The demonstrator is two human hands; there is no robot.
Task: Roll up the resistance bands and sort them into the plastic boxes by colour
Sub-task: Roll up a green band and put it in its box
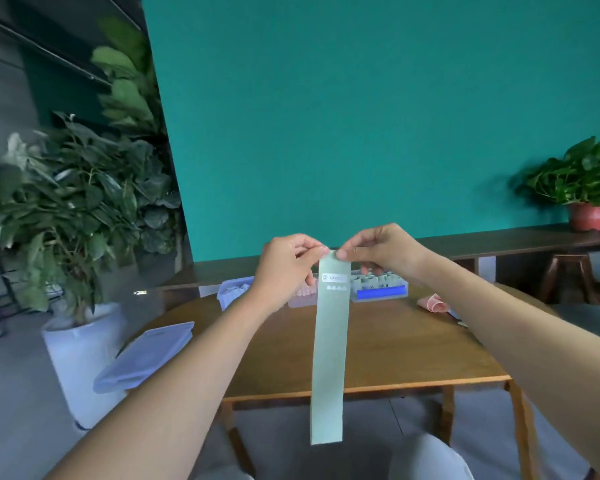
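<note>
A green band [329,348] is pinched at its top by the left hand [284,268] and right hand [381,251], hanging flat above the worktop [395,348]; both grips hold it.

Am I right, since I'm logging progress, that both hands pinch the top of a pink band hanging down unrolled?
Not quite: the band is pale green, not pink, as the head view shows. Both the left hand and right hand do pinch its top, and it hangs unrolled.
</note>
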